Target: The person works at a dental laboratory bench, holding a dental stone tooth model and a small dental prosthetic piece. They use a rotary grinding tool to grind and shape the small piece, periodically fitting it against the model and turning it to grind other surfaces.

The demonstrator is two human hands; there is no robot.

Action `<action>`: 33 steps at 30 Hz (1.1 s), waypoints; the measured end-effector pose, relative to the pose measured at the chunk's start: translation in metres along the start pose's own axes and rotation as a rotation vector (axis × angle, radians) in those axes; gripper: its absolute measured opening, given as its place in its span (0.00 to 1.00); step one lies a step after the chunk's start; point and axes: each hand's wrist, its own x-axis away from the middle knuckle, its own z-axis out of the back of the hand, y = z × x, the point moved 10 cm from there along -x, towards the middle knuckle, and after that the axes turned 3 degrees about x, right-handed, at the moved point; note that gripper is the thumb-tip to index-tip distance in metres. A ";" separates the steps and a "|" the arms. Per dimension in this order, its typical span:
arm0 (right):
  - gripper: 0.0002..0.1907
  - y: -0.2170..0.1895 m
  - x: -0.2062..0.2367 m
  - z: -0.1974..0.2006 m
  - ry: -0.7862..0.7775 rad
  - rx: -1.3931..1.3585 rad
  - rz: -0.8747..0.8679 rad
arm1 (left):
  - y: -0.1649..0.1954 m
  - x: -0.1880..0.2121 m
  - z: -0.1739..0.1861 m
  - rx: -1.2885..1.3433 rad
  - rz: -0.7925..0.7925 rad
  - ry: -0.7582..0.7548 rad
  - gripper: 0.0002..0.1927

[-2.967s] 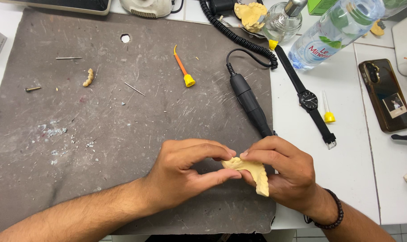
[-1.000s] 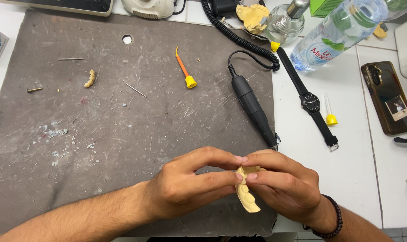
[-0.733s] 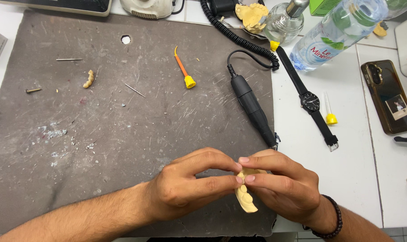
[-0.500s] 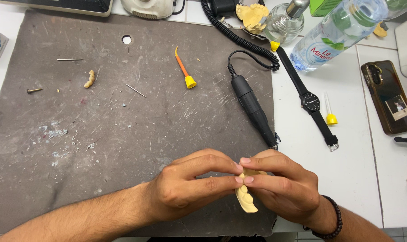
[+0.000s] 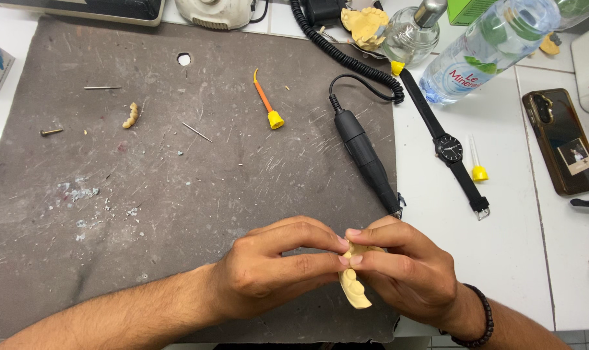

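A pale yellow plaster tooth cast (image 5: 354,288) sits low over the near edge of the grey mat (image 5: 113,214), pinched between both hands. The left hand (image 5: 268,269) grips it from the left with thumb and fingertips; the right hand (image 5: 404,266) closes on it from the right, fingertips meeting the left's. Just beyond lies a black handheld drill (image 5: 365,159), with a wristwatch (image 5: 448,148) to its right on the white table (image 5: 515,246).
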 end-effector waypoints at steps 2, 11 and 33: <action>0.18 -0.001 0.000 0.000 0.009 0.012 0.007 | 0.000 0.000 0.000 -0.002 -0.001 -0.007 0.14; 0.17 -0.002 0.000 0.001 0.034 0.023 0.023 | 0.001 -0.001 -0.002 -0.015 0.000 -0.019 0.14; 0.17 -0.002 0.000 0.002 0.067 0.026 0.027 | -0.002 -0.001 0.000 0.020 0.029 -0.014 0.13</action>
